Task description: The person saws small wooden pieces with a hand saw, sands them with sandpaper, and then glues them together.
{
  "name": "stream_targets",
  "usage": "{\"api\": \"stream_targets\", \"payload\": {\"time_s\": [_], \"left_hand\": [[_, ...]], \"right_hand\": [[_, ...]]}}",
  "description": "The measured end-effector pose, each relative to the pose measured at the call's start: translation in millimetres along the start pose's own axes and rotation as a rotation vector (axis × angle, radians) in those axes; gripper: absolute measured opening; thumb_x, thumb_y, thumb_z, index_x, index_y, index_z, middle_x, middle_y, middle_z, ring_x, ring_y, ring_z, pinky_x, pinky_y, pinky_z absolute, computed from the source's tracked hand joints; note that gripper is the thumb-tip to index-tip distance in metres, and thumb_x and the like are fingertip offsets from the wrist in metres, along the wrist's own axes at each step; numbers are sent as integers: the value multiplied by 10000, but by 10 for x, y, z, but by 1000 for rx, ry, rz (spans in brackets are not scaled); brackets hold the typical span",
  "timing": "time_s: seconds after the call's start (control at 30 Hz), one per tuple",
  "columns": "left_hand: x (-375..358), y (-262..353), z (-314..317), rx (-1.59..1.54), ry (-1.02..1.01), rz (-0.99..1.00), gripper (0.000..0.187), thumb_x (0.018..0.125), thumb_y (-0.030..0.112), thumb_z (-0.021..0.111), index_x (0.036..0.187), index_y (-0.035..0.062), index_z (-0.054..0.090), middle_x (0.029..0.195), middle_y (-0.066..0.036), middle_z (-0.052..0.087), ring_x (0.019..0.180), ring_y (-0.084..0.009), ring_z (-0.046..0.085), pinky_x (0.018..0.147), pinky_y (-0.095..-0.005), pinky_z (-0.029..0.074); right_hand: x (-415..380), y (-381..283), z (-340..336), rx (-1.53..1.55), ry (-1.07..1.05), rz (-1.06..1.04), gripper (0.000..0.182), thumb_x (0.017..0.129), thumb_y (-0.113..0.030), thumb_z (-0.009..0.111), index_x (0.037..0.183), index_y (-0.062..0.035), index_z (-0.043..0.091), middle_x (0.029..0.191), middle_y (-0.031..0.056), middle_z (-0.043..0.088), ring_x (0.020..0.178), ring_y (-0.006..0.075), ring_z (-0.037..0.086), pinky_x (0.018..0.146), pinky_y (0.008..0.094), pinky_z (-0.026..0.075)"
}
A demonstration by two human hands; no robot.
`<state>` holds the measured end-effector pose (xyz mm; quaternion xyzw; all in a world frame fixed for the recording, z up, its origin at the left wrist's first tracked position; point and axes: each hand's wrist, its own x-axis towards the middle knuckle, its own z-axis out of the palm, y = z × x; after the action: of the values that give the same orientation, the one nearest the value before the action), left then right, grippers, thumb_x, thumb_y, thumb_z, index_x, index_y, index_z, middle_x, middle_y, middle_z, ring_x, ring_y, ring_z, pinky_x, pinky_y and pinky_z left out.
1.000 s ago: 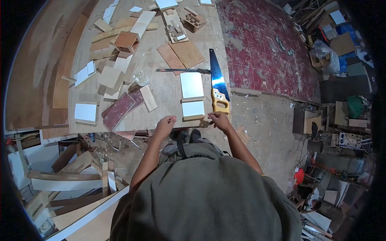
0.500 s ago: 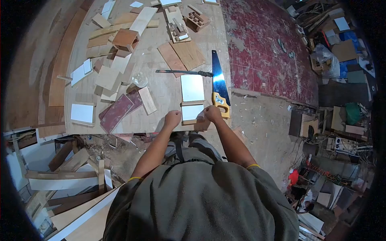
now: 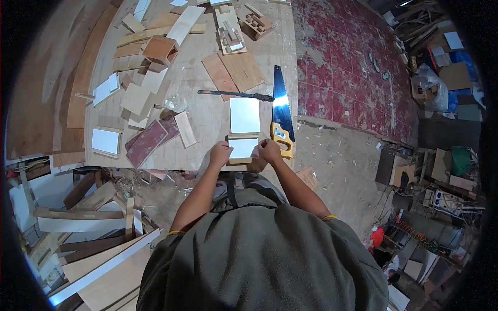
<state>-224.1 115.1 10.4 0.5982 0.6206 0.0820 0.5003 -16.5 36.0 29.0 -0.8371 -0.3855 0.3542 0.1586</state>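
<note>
Near the front edge of the workbench lies a small white-faced board (image 3: 243,149) with bare wood strips along its edges. My left hand (image 3: 221,154) pinches its left edge with closed fingers. At the opposite edge, my right hand (image 3: 269,151) is also closed, fingertips against the board. Just beyond it sits a larger white panel (image 3: 244,115). A handsaw (image 3: 280,103) with a yellow handle rests to the right, its handle close to my right hand. Across the top of the panel lies a thin dark bar (image 3: 228,94) with a wrapped end.
Two thin wooden sheets (image 3: 241,72) lie farther back. To the left are dark red boards (image 3: 148,144), a narrow wood block (image 3: 185,129), a clear jar (image 3: 176,102) and an open wooden box (image 3: 160,50). Scrap timber (image 3: 83,225) is piled beside the bench at lower left.
My hands have moved slightly inward, from closed fists beside the small board to fingertips on its two side edges. The saw, bar and panel stay where they were on the bench.
</note>
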Motion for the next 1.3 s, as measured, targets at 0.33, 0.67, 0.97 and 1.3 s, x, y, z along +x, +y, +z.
{"api": "stream_targets", "payload": {"time_s": [0.33,0.67,0.97,1.3], "left_hand": [[-175,155,-445,-456,-221,-144,399,878,256,733,1137,-40,669,947,-44,683,801,-117,591,711,-249,457],[-504,381,-1022,-601,-195,-128,341,905,262,701,1140,15,682,951,7,672,820,-65,554,713,-232,424],[-712,282,-1540,-683,47,-139,362,995,300,529,1294,103,583,1079,6,631,919,-97,530,816,-292,435],[-814,258,-1655,-734,37,-127,348,1009,287,504,1281,86,584,1087,5,632,924,-100,548,806,-280,437]], "right_hand": [[-211,-278,-608,656,-362,186,315,791,-188,793,1033,-28,671,876,31,679,729,114,611,606,245,469],[-426,-764,-813,734,-567,97,98,843,-208,762,810,-142,696,780,-77,604,694,47,481,618,209,344],[-535,-940,-621,448,-46,-420,261,829,-203,758,995,-4,736,835,75,708,737,136,617,689,302,501],[-589,-963,-473,531,-99,-338,307,819,-263,770,985,-7,739,826,53,705,739,117,603,696,281,491]]}}
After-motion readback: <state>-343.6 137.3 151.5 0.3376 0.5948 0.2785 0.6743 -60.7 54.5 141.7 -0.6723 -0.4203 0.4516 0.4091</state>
